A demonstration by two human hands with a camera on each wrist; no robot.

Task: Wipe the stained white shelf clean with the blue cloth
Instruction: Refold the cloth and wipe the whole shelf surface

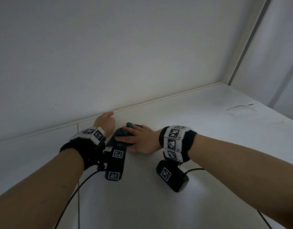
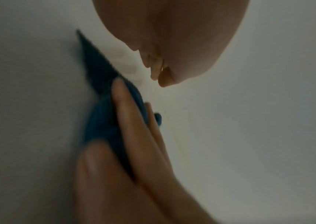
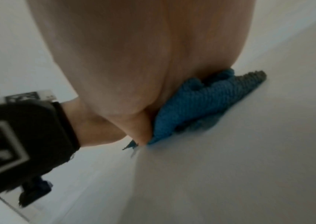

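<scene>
Blue cloth (image 3: 201, 103): knitted, ribbed, matt. White shelf (image 1: 208, 129): smooth, faintly glossy, dark smears near right edge. Wrist bands (image 1: 187, 142): black fuzzy fabric.

A plain indoor storage spot — which kind of room cannot be told. The landmark is a smooth white laminate shelf board (image 1: 200, 123), lying flat. Behind the shelf board stands a bare white back panel (image 1: 109, 55), meeting it along a thin seam. At the board's far right end rises a white side panel with a grey edge strip (image 1: 248, 42). Toward that right end, dark smeared stains (image 1: 239, 106) mark the board.
</scene>
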